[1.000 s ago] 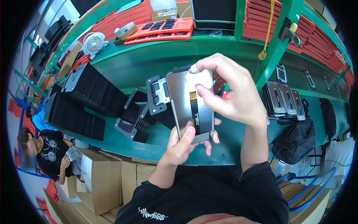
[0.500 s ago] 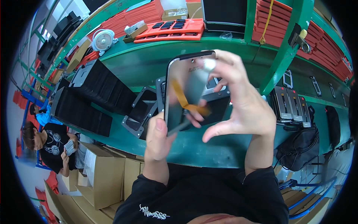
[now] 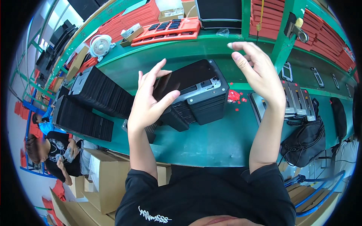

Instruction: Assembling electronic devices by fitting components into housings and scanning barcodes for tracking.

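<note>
A glossy black screen panel [image 3: 184,77] lies face up on the top tray [image 3: 215,83] of a stack of black trays. Next to the panel's left end is my left hand [image 3: 151,100], open, thumb and fingers spread; whether it touches the panel I cannot tell. My right hand [image 3: 260,73] is raised to the right of the stack, open and holding nothing, its index finger and thumb apart. A white covering shows on one of its fingertips. Small red pieces [image 3: 234,96] are scattered on the green bench beside the stack.
Tall stacks of black trays [image 3: 102,94] stand at the left. Silver-grey panels [image 3: 294,100] and a black bag [image 3: 307,141] sit at the right. A green post [image 3: 286,37] rises behind my right hand. Beyond cardboard boxes [image 3: 109,180], a co-worker [image 3: 56,152] handles something.
The panel, held up in my left hand with its orange ribbon showing, now lies face up on the tray stack. My left hand has let go; my right hand has moved up and right.
</note>
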The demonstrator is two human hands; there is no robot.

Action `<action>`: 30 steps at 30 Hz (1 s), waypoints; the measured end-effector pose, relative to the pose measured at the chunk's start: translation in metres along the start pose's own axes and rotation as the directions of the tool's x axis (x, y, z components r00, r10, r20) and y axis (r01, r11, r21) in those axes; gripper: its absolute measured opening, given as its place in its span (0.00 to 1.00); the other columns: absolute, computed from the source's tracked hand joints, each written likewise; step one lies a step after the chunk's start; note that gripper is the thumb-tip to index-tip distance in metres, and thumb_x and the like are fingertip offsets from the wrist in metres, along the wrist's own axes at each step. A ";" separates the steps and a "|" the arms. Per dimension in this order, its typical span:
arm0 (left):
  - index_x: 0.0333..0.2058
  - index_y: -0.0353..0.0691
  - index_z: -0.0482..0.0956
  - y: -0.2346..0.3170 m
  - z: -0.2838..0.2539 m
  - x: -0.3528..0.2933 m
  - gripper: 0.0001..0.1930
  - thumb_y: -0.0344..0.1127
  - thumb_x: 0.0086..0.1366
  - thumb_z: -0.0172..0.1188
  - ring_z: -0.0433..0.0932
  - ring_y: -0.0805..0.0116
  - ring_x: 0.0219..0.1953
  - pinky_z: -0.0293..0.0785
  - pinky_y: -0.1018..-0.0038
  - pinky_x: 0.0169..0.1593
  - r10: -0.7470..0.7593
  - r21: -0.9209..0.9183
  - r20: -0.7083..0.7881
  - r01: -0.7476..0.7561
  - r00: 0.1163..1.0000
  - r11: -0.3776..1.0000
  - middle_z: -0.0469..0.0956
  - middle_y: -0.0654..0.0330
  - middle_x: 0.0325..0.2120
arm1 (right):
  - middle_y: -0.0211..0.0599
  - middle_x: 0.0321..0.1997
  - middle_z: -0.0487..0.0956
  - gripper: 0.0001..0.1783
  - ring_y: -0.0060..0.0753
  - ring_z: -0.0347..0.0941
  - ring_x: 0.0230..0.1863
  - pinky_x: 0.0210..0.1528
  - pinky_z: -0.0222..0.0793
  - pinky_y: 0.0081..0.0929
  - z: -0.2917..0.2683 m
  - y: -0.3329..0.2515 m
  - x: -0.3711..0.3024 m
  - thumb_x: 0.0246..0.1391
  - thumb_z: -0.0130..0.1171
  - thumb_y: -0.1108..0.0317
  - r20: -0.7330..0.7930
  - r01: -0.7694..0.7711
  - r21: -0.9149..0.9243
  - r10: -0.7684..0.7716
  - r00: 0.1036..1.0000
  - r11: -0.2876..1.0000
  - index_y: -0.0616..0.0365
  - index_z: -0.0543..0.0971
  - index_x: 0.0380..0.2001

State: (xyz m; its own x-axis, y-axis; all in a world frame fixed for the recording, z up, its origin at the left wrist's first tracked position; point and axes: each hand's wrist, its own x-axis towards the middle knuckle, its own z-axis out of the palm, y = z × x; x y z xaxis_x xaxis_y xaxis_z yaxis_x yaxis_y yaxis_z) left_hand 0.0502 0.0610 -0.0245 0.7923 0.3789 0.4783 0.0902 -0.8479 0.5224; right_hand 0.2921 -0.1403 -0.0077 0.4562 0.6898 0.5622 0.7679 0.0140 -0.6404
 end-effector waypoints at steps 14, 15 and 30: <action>0.70 0.45 0.65 0.013 0.005 0.018 0.46 0.51 0.56 0.74 0.73 0.53 0.62 0.36 0.40 0.76 0.050 0.117 0.062 -0.057 0.997 0.992 0.79 0.53 0.52 | 0.49 0.44 0.85 0.31 0.38 0.82 0.44 0.50 0.76 0.33 0.027 0.021 0.010 0.70 0.54 0.51 0.441 -0.209 -0.063 0.215 0.872 0.976 0.72 0.74 0.60; 0.70 0.45 0.65 0.014 0.003 0.016 0.46 0.51 0.55 0.75 0.73 0.53 0.62 0.36 0.40 0.76 0.041 0.118 0.059 -0.047 0.997 0.992 0.79 0.53 0.52 | 0.50 0.44 0.85 0.32 0.38 0.82 0.44 0.50 0.76 0.33 0.028 0.021 0.010 0.70 0.54 0.51 0.441 -0.210 -0.054 0.212 0.872 0.976 0.72 0.74 0.60; 0.69 0.43 0.66 0.007 0.000 0.007 0.46 0.43 0.52 0.74 0.76 0.55 0.61 0.35 0.41 0.77 0.035 0.068 0.044 -0.038 0.998 0.997 0.81 0.56 0.52 | 0.46 0.27 0.78 0.28 0.46 0.77 0.30 0.42 0.72 0.42 0.036 0.009 0.003 0.69 0.48 0.47 0.489 -0.250 -0.065 0.250 0.836 0.966 0.67 0.77 0.40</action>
State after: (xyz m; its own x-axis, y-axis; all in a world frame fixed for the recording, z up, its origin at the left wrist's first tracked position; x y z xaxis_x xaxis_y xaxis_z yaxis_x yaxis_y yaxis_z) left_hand 0.0567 0.0583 -0.0177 0.8206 0.3321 0.4651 0.1006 -0.8850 0.4546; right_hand 0.2842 -0.1125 -0.0305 0.3531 0.9340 0.0541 0.6570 -0.2064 -0.7251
